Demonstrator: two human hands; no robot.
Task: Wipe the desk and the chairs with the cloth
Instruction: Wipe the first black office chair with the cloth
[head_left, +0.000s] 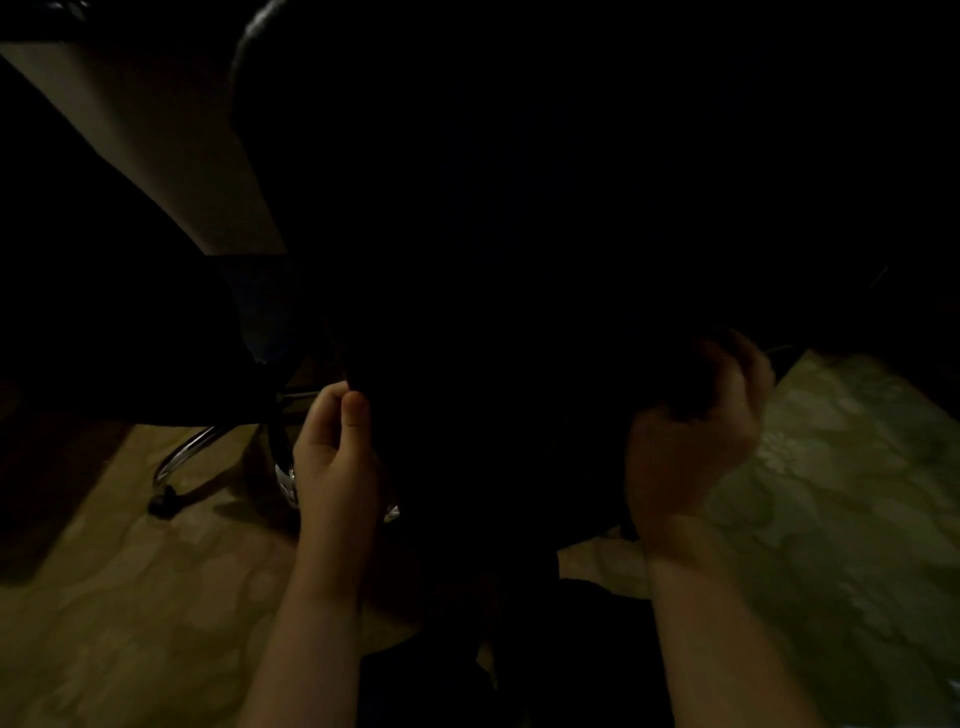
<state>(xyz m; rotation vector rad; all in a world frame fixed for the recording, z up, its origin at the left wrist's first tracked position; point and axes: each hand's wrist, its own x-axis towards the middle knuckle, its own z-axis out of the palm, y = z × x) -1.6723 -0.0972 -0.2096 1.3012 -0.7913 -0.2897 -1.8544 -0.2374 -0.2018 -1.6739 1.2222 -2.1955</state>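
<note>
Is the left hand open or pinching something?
Pinching. On the left hand, thumb and fingers meet on the edge of the black chair. Too dark to see any cloth.

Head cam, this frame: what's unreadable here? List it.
All head view, underexposed.
cloth: not findable; the black middle swallows it.
chair: black mass, seat or back unclear; chrome base partly behind the left hand.
left hand: pinches at the dark edge; cloth or chair, cannot tell.
right hand: blurred, fingers sunk in the dark; grip unclear.
desk: cut by top-left edge.
</note>
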